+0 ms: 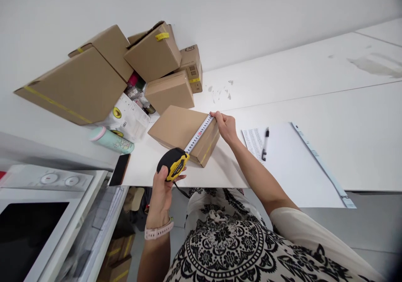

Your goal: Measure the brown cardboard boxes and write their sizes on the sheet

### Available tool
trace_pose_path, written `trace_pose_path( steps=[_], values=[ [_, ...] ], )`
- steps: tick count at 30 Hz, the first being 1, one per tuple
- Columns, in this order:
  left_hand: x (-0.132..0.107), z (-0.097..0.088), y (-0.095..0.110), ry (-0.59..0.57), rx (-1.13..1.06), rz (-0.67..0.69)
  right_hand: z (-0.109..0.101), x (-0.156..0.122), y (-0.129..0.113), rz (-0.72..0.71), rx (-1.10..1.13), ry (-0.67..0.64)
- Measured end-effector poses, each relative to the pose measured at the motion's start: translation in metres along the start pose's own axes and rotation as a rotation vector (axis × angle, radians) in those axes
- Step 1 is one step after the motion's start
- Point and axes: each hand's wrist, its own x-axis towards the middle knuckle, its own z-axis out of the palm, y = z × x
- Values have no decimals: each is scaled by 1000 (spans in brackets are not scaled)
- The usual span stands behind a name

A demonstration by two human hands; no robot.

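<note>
My left hand (163, 185) is closed around a black and yellow tape measure (173, 164) near the table's front edge. From its case the white blade (198, 136) runs out across the top of a closed brown cardboard box (179, 127), along its right side. At the box's far right corner, my right hand (224, 126) pinches the blade's end between thumb and finger. The numbers on the blade face up. A black wrist strap hangs from the case below my left hand.
Several cardboard boxes (84, 85) are stacked at the back left, with a mint-green bottle (111, 139) before them. A black phone-like slab (119, 169) lies at the table's left edge. Right of my arm are paper sheets (292, 164) and a pen (266, 143). A microwave (37, 215) stands lower left.
</note>
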Motion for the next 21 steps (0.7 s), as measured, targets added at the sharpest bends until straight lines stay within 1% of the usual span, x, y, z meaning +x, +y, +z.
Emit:
trace_pose_path(
  steps=[6,9,12,14,16,17,18,19,21],
  values=[
    [0,-1,-3,2,-19,6,1,0,-2,31,-16,-1],
    [-1,1,-4,5,-23,24,-1,2,-6,40,23,-31],
    [0,0,-2,23,-81,67,-13,-4,-12,28,88,-52],
    [8,-4,5,35,-157,181,-25,-21,-17,17,73,-7],
    [25,-11,17,42,-213,384,-35,-50,-21,-6,-14,50],
    [38,-16,24,47,-221,493,-38,-66,-23,-41,-80,51],
    [53,-22,31,52,-214,586,-38,-84,-25,-106,-152,25],
    [71,-28,36,60,-202,648,-36,-100,-27,-190,-221,-23],
    [109,-41,44,81,-185,711,-27,-126,-32,-336,-323,-145]
  ],
)
